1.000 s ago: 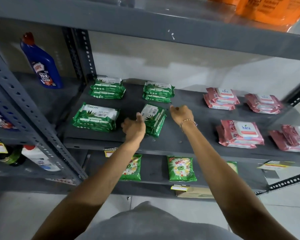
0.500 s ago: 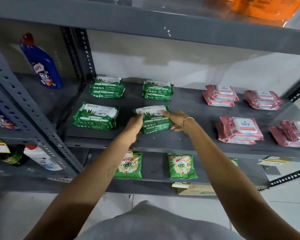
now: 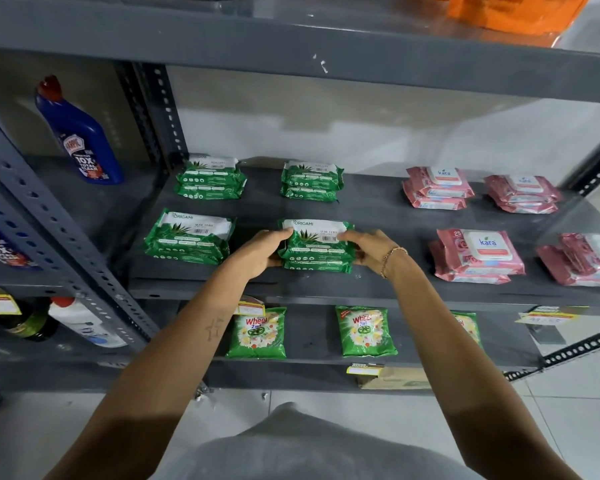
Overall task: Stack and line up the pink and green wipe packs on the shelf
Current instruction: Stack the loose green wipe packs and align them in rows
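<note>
On the grey shelf, a stack of two green wipe packs lies square near the front. My left hand grips its left end and my right hand grips its right end. To the left lies another green stack. Two more green stacks sit along the back. Pink wipe packs are stacked at the right: two stacks at the back and two at the front.
An upper shelf overhangs closely. A perforated upright post bounds the left side, with a blue cleaner bottle beyond it. The lower shelf holds green detergent pouches.
The front green pack lay skewed between my hands; both hands turned it square and now clasp the stack's two ends.
</note>
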### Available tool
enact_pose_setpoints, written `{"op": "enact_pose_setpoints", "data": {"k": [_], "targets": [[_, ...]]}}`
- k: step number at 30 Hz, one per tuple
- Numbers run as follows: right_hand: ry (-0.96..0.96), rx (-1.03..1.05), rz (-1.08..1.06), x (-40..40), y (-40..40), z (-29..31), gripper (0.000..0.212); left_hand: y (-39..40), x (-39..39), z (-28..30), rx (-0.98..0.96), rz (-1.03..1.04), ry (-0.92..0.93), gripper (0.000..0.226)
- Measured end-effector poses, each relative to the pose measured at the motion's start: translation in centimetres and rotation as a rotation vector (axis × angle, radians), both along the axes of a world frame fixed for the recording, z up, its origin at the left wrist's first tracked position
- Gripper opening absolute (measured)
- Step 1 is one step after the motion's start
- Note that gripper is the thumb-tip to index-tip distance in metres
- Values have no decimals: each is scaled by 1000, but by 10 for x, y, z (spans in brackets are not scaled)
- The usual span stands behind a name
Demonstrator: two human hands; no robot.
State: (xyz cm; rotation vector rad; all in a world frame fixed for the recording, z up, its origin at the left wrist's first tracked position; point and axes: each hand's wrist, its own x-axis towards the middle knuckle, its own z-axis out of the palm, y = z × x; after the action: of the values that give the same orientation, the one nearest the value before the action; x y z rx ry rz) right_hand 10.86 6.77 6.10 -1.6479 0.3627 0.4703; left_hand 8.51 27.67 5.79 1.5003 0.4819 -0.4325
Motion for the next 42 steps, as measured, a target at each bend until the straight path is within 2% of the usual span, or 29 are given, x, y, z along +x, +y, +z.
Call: {"op": "enact_pose_setpoints", "data": {"k": [3,7,10,12,15,19,27,30,37,39,42], "targets": [[-24,-31,18,-3,2,0,40,1,0,-2,-18,16,-8,48],[-39,7,39,-8,0,-1,37,3,0,-5,6,-3,-14,60],[-48,32,61,-9,-2,-3,24,1,-2,-6,72,-34,-13,68],[-59,41,73,-10,-3,-3,12,1,-2,-6,109,-39,-18,64],[-67,57,74,-10,-2,-2,6,2,-2,-4,108,-50,-19,54],[-73,79,82,-14,-1,2,6,4,-2,1,97,-59,-17,49],[-65,100,75,-24,5,6,11,7,-2,2,73,-55,-20,59],[-60,115,82,-24,3,10,20,3,-3,4,69,-54,-19,64],[-55,111,98,-25,4,9,20,5,-7,6,69,-65,-15,70],[-49,100,99,-22,3,7,32,3,-9,6,249,-114,-54,74],[-56,-22,100,-25,-2,9,42,-2,-9,11,752,-148,-250,68]]}}
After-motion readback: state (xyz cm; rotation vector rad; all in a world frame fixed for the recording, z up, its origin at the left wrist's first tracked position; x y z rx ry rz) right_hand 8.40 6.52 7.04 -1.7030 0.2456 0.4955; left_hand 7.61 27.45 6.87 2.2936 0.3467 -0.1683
